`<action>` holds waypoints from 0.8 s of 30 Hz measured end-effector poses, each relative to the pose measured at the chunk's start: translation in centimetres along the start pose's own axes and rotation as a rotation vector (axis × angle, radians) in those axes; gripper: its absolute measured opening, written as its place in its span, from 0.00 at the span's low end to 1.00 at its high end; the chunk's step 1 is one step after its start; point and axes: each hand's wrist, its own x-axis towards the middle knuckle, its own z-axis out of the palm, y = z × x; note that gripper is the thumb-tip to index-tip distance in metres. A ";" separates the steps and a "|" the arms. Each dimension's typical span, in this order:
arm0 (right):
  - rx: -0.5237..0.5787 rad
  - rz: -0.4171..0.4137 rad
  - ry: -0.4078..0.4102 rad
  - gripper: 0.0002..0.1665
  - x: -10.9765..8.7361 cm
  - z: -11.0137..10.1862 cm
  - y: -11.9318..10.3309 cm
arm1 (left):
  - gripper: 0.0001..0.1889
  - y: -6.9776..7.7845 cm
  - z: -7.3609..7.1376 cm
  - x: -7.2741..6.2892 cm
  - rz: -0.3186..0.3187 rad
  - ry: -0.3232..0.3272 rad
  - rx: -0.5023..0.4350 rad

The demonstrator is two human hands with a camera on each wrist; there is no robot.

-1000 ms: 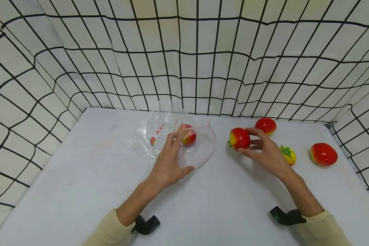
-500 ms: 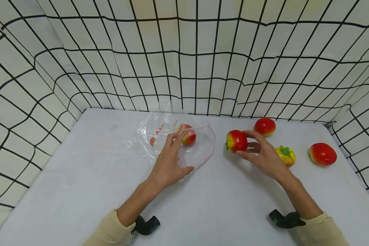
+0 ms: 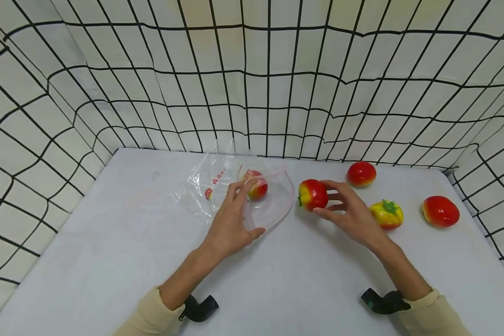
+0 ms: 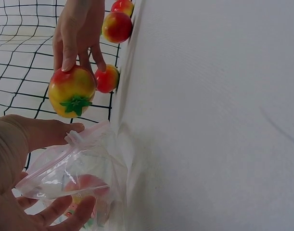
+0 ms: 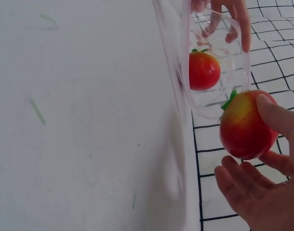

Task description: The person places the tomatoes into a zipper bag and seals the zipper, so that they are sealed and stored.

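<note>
My right hand [image 3: 353,214] grips a red-and-yellow toy tomato [image 3: 312,194] with thumb and fingers, its green leafy top turned toward the bag. Just left of it lies a clear plastic zip bag [image 3: 277,205] with a pink rim and small red prints. Another toy tomato [image 5: 204,71] is inside the bag, seen through its mouth in the right wrist view. My left hand [image 3: 231,228] is at the bag's mouth, thumb and fingers spread apart, the rim stretched between them. In the left wrist view, the held tomato hangs close by the bag's pink zip strip.
Right of my right hand are a yellow-topped toy tomato [image 3: 387,214], a red one [image 3: 362,173] near the back edge and another red one [image 3: 441,211] farther right. Black grid netting [image 3: 269,74] surrounds the white table [image 3: 109,261] at the back and sides.
My right hand has carried the toy tomato leftward, close to the bag's mouth, uncovering more of the yellow-topped tomato. My left hand and the bag have stayed in place.
</note>
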 end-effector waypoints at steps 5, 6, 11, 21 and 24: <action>0.002 -0.010 0.002 0.46 -0.2 0.5 0.1 | 0.59 0.0 0.2 0.0 -0.002 -0.009 -0.003; 0.000 -0.010 0.001 0.46 -0.3 0.6 0.1 | 0.59 0.0 0.2 -0.1 -0.006 -0.011 -0.001; 0.010 -0.021 -0.006 0.46 -0.3 1.4 0.0 | 0.59 0.0 0.1 -0.1 -0.007 -0.005 0.011; 0.024 -0.040 -0.030 0.45 0.3 2.8 -0.9 | 0.59 -0.2 -0.1 -0.3 -0.011 0.000 -0.008; 0.033 -0.032 -0.033 0.45 0.3 3.0 -1.0 | 0.59 -0.2 -0.1 -0.3 -0.005 -0.001 -0.012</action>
